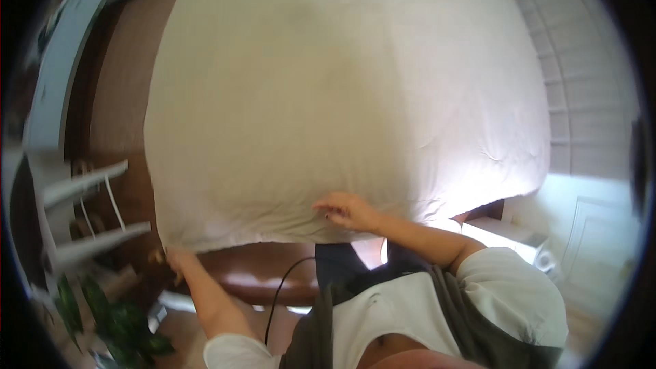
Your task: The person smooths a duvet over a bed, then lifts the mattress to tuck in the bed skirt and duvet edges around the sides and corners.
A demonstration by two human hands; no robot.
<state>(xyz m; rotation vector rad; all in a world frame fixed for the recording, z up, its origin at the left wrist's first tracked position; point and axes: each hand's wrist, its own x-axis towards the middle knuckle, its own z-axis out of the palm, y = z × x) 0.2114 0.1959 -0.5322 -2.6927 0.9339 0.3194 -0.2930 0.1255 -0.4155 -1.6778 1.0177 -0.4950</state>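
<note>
1 beige bedcover (328,96), 1 plant (116,318) lower left. Left hand (179,263) at bedcover's lower-left corner, grip: can't tell; right hand (347,211) lower centre, loosely spread over it.

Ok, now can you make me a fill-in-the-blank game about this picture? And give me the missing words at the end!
1. The left hand is by the near ____ corner of the bed cover.
2. Of the near and far edges of the bed cover, the right hand is closer to the ____ one.
3. The leafy plant at the lower left is coloured ____.
4. The thin, curved cord is coloured ____.

Missing words: left; near; green; black.
</note>
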